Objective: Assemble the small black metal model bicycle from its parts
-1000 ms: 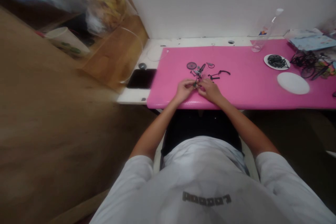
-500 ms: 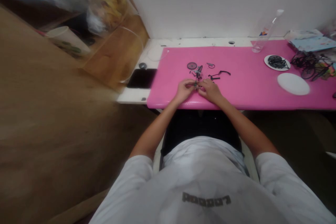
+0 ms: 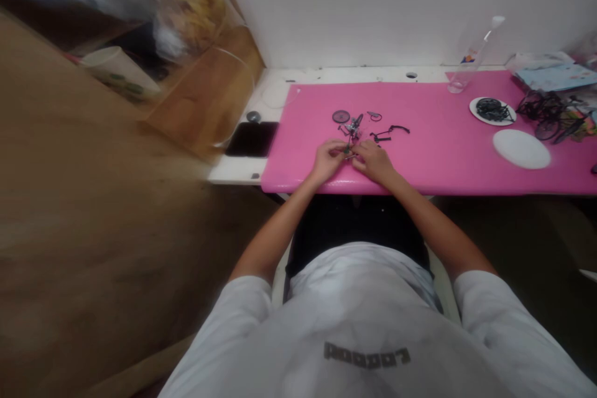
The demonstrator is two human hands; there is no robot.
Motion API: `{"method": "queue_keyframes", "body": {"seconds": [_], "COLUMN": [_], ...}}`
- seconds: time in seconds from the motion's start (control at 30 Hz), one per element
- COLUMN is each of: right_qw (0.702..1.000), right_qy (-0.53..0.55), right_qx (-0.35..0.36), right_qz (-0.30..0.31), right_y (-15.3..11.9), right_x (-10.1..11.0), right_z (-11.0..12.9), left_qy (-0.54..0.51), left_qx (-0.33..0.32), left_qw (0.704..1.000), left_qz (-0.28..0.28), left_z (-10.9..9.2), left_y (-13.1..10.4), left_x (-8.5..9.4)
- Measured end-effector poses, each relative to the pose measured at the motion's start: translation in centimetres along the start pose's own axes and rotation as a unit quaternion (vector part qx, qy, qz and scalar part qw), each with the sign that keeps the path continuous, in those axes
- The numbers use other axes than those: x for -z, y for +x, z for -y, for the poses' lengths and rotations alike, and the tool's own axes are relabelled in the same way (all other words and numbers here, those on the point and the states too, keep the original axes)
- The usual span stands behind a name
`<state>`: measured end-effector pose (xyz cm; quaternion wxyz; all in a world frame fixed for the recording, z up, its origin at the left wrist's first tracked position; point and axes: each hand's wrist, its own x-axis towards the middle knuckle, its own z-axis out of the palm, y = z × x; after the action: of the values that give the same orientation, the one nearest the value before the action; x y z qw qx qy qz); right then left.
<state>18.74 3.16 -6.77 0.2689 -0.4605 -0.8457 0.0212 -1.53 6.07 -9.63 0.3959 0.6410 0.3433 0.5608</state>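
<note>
My left hand [image 3: 328,159] and my right hand [image 3: 374,161] meet near the front of the pink-covered table, fingertips pinched on a small dark model bicycle part [image 3: 347,150]. Fingers cover most of it, so its exact shape is hidden. Just beyond the fingertips are more dark and silvery toy bicycle pieces [image 3: 355,126], partly overlapping the held part in view. A small spoked wheel [image 3: 341,117] lies behind them to the left. To the right are a thin looped black piece [image 3: 374,116] and a black angled frame piece [image 3: 390,133].
At right stand a white plate of black parts [image 3: 492,111], a white disc or plate [image 3: 521,149], a heap of toy bicycles [image 3: 548,115] and a clear bottle [image 3: 466,68]. On the left lie a black phone-like slab [image 3: 252,139] and a wooden box [image 3: 205,93].
Both hands stay in the same place, with only slight finger movement. The bicycle pieces just beyond the fingertips have shifted a little; the rest looks unchanged.
</note>
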Motion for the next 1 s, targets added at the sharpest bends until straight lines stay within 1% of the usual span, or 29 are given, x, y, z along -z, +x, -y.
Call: {"method": "queue_keyframes", "body": {"seconds": [0.2,0.43,0.53,0.63,0.73,1.0], "right_qw": [1.000,0.999,0.999,0.998,0.998,0.998], "right_qy": [0.005,0.033,0.033,0.027,0.024,0.022], "right_qx": [-0.004,-0.024,-0.028,-0.042,-0.047,-0.047], "right_qz": [-0.007,0.001,-0.013,-0.036,-0.041,-0.020], "right_y": [-0.01,0.09,0.09,0.06,0.04,0.10], "right_x": [-0.02,0.13,0.20,0.24,0.21,0.17], "right_z": [0.16,0.03,0.10,0.22,0.22,0.01], "left_qy": [0.001,-0.056,-0.076,-0.083,-0.081,-0.095], "left_qx": [-0.007,0.052,0.069,0.067,0.061,0.065], "left_qw": [1.000,0.997,0.995,0.994,0.994,0.993], "left_qz": [0.002,0.008,-0.003,-0.028,-0.050,-0.042], "left_z": [0.03,0.44,0.44,0.24,0.12,0.38], "left_y": [0.06,0.09,0.19,0.29,0.34,0.30], "left_x": [0.06,-0.23,-0.29,-0.23,-0.14,-0.19]}}
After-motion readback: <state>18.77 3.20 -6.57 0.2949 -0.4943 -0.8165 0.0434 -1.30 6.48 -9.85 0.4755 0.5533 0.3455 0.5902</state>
